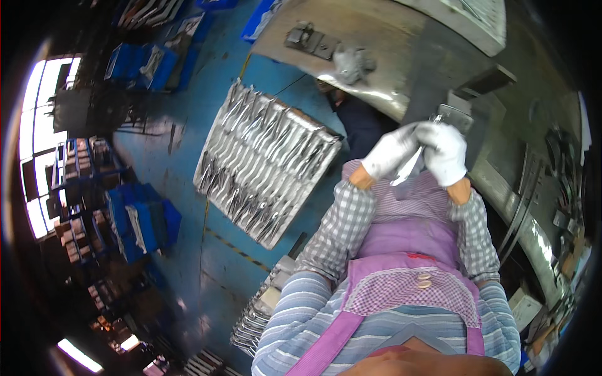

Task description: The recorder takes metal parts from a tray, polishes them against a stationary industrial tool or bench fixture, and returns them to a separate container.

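Observation:
My left hand [394,152] and my right hand [445,150], both in white gloves, meet in front of my apron at the bench edge. Their fingers are closed around a slim, shiny metal piece [408,168], whose pale end sticks out below between the gloves. The gloves hide most of it, so I cannot tell its exact kind. Just beyond my fingertips stands a metal block [456,114] with a dark bar [486,82] angling off to the right.
A metal workbench [389,59] carries a small metal fixture [311,41], a crumpled grey glove or rag [353,64] and a white tray [483,25]. Left of me, a low pallet [269,235] holds rows of curved metal parts [263,156]. Blue crates [141,219] stand farther left.

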Available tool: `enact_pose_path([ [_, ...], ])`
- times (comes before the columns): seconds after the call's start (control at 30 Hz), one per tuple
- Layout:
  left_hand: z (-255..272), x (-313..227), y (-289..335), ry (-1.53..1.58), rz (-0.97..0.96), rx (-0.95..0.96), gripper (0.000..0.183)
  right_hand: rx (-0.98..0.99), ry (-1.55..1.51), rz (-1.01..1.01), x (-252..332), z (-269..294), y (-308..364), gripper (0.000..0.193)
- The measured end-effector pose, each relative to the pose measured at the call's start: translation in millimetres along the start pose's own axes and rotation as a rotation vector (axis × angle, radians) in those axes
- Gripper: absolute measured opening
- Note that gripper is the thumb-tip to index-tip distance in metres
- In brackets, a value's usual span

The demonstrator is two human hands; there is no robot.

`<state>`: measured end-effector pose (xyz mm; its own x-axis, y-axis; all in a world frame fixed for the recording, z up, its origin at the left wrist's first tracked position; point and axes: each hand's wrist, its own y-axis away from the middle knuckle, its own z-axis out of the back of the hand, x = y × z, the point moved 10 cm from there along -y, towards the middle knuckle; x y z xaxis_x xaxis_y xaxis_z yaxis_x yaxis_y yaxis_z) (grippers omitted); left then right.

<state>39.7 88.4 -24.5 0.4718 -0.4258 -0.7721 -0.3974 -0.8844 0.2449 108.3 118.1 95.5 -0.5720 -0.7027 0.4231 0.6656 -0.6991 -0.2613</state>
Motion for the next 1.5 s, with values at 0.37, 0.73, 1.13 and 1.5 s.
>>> enact_pose_path([
  [0.37,468.7,-56.1,246.0,-0.801,-0.298,-0.962,0.045,0.456,0.207,-0.859,-12.9,-112.6,133.2,0.051],
  [0.73,562.6,-16.7,276.7,-1.76,0.557,-1.162,0.03,0.365,0.062,-0.721,-14.7,-131.5,144.4,0.041],
  [1.13,508.9,-11.5,323.8,-1.686,0.573,-1.296,0.042,0.845,-0.309,-0.718,25.9,-124.2,205.7,0.042],
  [1.5,400.6,-33.4,347.5,-0.625,-0.022,-1.066,0.031,0.132,-0.494,-0.759,-14.8,-65.6,85.6,0.034],
])
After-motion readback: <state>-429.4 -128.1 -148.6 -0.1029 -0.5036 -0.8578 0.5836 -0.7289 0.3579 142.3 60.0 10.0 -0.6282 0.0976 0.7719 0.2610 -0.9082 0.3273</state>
